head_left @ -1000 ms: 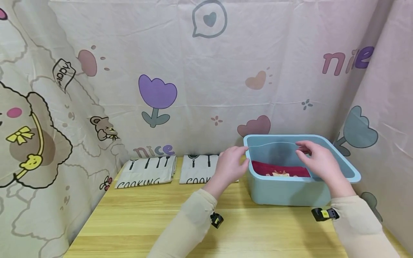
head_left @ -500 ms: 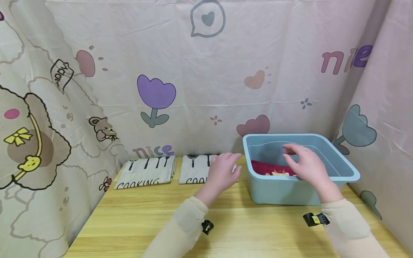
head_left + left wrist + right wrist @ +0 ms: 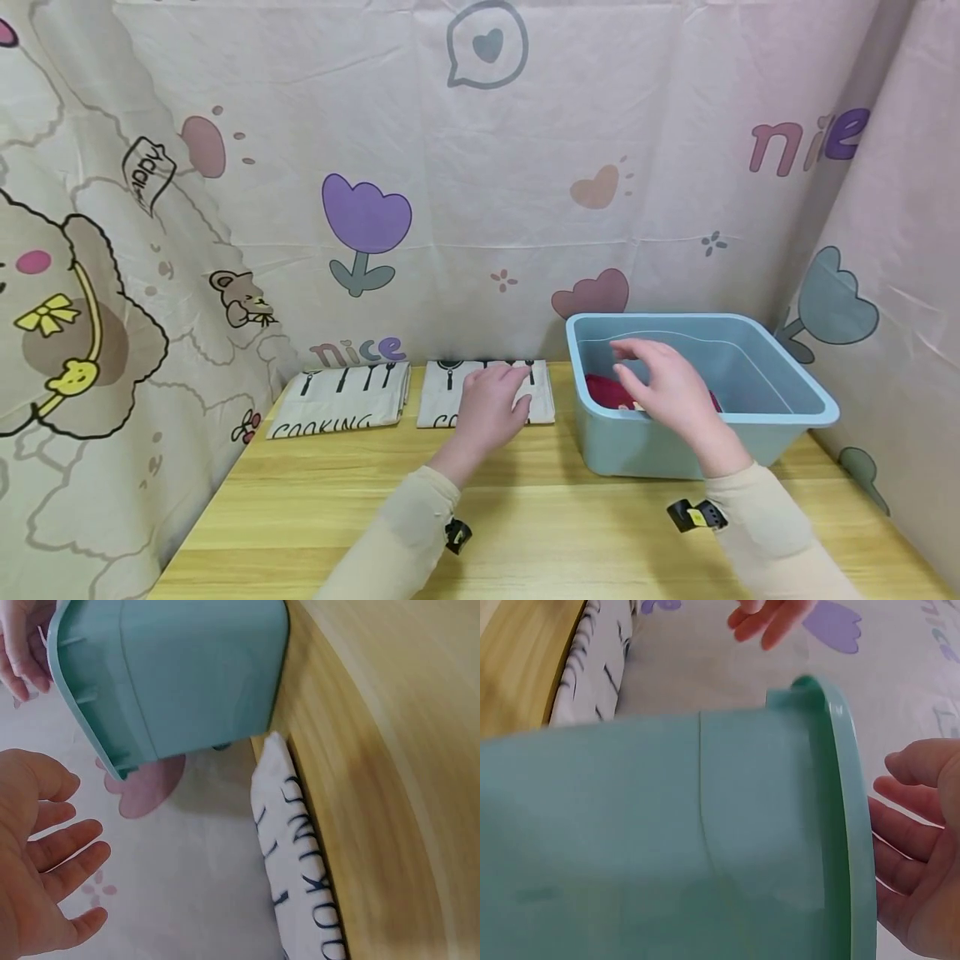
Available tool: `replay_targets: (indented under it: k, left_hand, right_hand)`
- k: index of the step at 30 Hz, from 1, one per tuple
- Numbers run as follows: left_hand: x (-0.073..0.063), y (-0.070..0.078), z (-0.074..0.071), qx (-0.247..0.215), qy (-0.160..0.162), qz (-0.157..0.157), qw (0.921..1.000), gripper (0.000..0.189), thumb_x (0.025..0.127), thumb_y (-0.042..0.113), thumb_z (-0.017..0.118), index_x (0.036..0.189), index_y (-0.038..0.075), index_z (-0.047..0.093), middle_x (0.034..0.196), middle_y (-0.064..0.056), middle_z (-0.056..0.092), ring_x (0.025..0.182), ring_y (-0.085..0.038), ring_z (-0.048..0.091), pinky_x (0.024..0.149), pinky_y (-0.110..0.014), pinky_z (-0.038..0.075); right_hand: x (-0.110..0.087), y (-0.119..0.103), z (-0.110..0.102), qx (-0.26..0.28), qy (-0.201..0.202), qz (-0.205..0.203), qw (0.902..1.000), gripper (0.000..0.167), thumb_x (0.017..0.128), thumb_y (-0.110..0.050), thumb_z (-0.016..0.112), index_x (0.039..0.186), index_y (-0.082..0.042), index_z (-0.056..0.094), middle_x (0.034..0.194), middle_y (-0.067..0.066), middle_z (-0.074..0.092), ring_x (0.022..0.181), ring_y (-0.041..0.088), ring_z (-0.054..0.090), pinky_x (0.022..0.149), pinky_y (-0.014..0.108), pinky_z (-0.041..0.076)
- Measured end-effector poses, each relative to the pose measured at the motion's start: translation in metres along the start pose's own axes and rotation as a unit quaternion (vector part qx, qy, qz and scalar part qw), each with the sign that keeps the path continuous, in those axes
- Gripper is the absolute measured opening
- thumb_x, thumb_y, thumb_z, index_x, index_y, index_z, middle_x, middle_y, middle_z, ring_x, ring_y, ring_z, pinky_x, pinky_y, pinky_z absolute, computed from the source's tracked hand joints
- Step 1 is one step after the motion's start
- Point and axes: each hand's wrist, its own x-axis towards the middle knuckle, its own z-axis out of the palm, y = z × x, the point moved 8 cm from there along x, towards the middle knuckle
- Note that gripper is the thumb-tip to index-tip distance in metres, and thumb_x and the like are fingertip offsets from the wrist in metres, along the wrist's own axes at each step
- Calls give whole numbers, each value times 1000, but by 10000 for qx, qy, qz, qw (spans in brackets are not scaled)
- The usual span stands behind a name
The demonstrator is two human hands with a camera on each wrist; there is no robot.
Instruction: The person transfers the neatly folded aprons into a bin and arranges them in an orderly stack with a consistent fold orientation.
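Note:
My left hand hovers over the right-hand white folded cloth, which is printed with black utensils and lettering. Its fingers are loosely bent and hold nothing; the left wrist view shows the palm bare. My right hand is above the front rim of the light blue plastic tub, also holding nothing, with fingers relaxed and thumb apart. Inside the tub lies a dark red folded cloth with a pale print, partly hidden by the right hand and the rim.
Another white folded cloth with the same lettering lies further left. The wooden table runs up to a patterned curtain at the back, with more curtain hanging at both sides.
Both hands have moved left: the left from beside the tub's left rim to over the white cloth, the right from the tub's right part toward its left. The cloths and tub stay put.

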Motion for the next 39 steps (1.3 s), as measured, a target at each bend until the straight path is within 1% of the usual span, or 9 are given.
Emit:
replay_targets:
  k: [5, 10, 15, 18, 23, 27, 33, 39]
  left_hand:
    - [-9, -19, 4, 58, -19, -176, 9998, 37, 90, 20, 69, 125, 12, 66, 117, -5, 68, 111, -26, 61, 97, -50, 41]
    - [-17, -41, 11, 91, -204, -472, 9986, 38, 91, 21, 70, 128, 12, 65, 121, -7, 66, 115, -28, 58, 99, -53, 39]
    - [-26, -66, 25, 234, -444, -705, 9963, 41, 90, 21, 71, 129, 12, 64, 123, -8, 65, 116, -29, 58, 101, -54, 38]
    - [-32, -80, 33, 239, -553, -840, 9946, 42, 90, 22, 71, 129, 11, 64, 125, -9, 65, 116, -30, 57, 101, -54, 38]
    - [-41, -101, 45, 144, -702, -1055, 9918, 41, 89, 21, 72, 127, 9, 65, 124, -11, 65, 115, -34, 57, 97, -55, 40]
    - [-49, -115, 56, 170, -898, -1200, 9886, 39, 88, 20, 72, 125, 9, 66, 125, -13, 64, 114, -35, 58, 95, -56, 43]
    - [-58, -132, 68, 202, -1100, -1393, 9839, 36, 88, 18, 72, 123, 10, 68, 122, -11, 65, 111, -35, 59, 91, -55, 46]
    - [-61, -140, 82, 183, -1381, -1501, 9788, 29, 88, 16, 73, 117, 14, 72, 114, -9, 66, 104, -33, 60, 85, -52, 49]
  right_hand:
    - [3, -13, 11, 193, 86, -136, 9997, 37, 91, -9, 69, 126, -1, 63, 120, 16, 67, 116, 37, 56, 98, 55, 45]
    - [5, -28, 19, 331, 276, -283, 9987, 36, 90, -9, 71, 124, -2, 65, 120, 14, 67, 116, 35, 57, 98, 53, 45]
    - [5, -44, 24, 522, 476, -564, 9959, 35, 88, -7, 72, 122, -3, 67, 119, 12, 67, 116, 33, 58, 97, 51, 46]
    - [4, -51, 28, 585, 536, -675, 9946, 35, 88, -5, 73, 122, -3, 67, 119, 12, 67, 115, 32, 58, 97, 50, 46]
    - [4, -62, 37, 572, 466, -767, 9943, 35, 88, -7, 72, 122, -3, 67, 119, 10, 68, 115, 32, 58, 98, 48, 46]
    - [4, -72, 45, 462, 346, -881, 9944, 34, 90, -11, 72, 122, -4, 66, 119, 9, 68, 115, 30, 59, 97, 46, 47]
    - [2, -83, 56, 456, 371, -1048, 9927, 34, 90, -12, 71, 123, -6, 66, 118, 8, 68, 113, 27, 59, 98, 44, 48]
    - [-2, -91, 69, 520, 295, -1134, 9917, 34, 89, -12, 73, 123, -7, 66, 121, 6, 67, 114, 25, 60, 96, 42, 49]
